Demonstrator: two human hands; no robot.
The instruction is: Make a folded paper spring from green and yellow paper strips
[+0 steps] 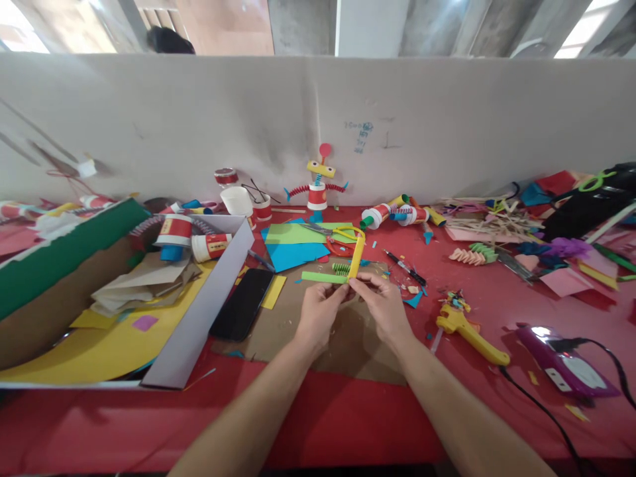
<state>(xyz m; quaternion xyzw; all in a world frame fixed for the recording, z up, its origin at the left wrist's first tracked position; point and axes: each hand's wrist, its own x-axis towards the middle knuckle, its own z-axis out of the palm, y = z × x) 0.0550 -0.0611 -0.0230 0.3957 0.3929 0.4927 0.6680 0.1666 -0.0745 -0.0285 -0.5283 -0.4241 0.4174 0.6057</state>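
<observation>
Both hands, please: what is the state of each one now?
Left hand: closed, pinching the green strip.
Right hand: closed, pinching the yellow strip where the two meet.

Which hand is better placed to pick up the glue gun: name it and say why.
The right hand, I'd judge. The glue gun lies to its right; the left hand would have to reach across. Both hands pinch the strips, though, so the right would first have to let go.

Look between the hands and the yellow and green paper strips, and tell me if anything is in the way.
Nothing visible is: the left hand and right hand pinch the green strip and yellow strip where they meet. The brown cardboard lies below, not between.
</observation>
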